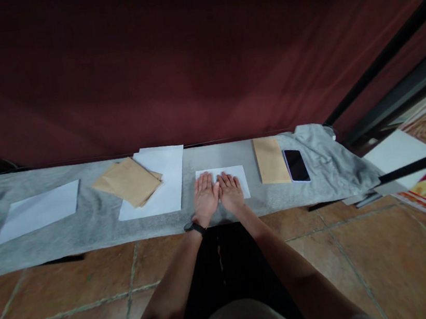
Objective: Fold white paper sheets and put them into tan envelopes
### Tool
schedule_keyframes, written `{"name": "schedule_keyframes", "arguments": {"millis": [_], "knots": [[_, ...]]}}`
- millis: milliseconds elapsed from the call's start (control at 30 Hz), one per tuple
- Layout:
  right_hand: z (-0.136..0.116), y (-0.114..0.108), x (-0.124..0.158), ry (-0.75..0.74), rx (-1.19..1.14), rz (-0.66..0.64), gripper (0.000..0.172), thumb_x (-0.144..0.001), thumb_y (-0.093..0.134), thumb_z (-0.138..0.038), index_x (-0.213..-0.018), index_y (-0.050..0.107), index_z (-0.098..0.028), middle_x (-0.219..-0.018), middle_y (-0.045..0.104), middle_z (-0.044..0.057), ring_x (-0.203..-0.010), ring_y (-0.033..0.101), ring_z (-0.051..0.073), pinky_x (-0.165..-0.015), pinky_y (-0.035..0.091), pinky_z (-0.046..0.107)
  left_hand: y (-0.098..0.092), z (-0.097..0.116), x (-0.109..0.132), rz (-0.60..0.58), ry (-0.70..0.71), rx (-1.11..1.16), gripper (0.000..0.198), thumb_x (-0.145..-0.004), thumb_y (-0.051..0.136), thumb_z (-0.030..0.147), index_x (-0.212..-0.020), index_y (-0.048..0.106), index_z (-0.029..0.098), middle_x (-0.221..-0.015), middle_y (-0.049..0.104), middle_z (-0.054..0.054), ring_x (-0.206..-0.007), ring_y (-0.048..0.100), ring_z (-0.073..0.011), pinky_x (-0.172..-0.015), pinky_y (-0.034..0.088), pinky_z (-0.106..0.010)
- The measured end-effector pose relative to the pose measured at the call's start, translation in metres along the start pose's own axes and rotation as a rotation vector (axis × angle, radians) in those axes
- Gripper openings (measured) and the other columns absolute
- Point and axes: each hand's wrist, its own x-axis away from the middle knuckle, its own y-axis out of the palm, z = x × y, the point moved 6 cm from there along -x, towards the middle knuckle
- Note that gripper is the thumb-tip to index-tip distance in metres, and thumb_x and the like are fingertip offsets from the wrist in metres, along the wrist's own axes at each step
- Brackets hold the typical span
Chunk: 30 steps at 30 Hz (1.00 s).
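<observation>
Along the left end of the narrow bench draped in grey cloth (100, 231) lies a white rectangular sheet of paper (41, 210), set at a slant. To its right, several flat brown paper envelopes (131, 178) are fanned in a loose pile, partly resting on a stack of larger white paper sheets (170, 173). Next, near the middle, a small white rectangular piece of paper (242, 176) lies on the cloth beneath both hands. The left hand (205, 196), with a black watch (195, 227) at its wrist, lies flat on the paper's left part, palm down, fingers extended forward. Just beside it, the right hand (230, 191) lies likewise, its fingers slightly spread; whether the thumbs touch is unclear. Farther right are a single brown paper envelope (271, 160) and, just beside it, a dark-screened phone in a pale purple case (297, 165).
</observation>
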Motion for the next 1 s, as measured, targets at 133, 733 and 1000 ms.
{"name": "schedule_keyframes", "arguments": {"millis": [133,733,1000], "knots": [[0.002,0.0,-0.012,-0.039,0.049,-0.036,0.058,-0.103,0.036,-0.024,-0.16,0.032,-0.015,-0.166,0.031,0.011,-0.153,0.028,0.028,-0.124,0.018,0.048,0.012,0.021,-0.024,-0.127,0.053,0.1,0.063,-0.107,0.018,0.041,-0.154,0.04,0.007,-0.161,0.041,-0.014,-0.154,0.029,-0.0227,-0.127,0.023,-0.042],[0.034,-0.002,-0.019,0.111,0.076,0.206,0.055,-0.107,0.027,-0.034,-0.154,0.042,-0.009,-0.16,0.04,0.017,-0.149,0.036,0.029,-0.122,0.024,0.051,0.021,-0.002,-0.029,-0.099,-0.056,-0.018,0.067,-0.106,0.023,0.046,-0.158,0.033,0.006,-0.166,0.029,-0.015,-0.156,0.02,-0.0239,-0.128,0.015,-0.041],[0.052,-0.006,0.001,0.131,0.114,0.342,0.06,-0.107,0.03,-0.038,-0.153,0.04,0.0,-0.156,0.043,0.025,-0.145,0.042,0.032,-0.119,0.032,0.051,0.011,-0.02,-0.013,-0.019,-0.134,-0.079,0.07,-0.106,0.023,0.049,-0.156,0.033,0.001,-0.163,0.033,-0.02,-0.155,0.024,-0.0275,-0.128,0.016,-0.043]]}}
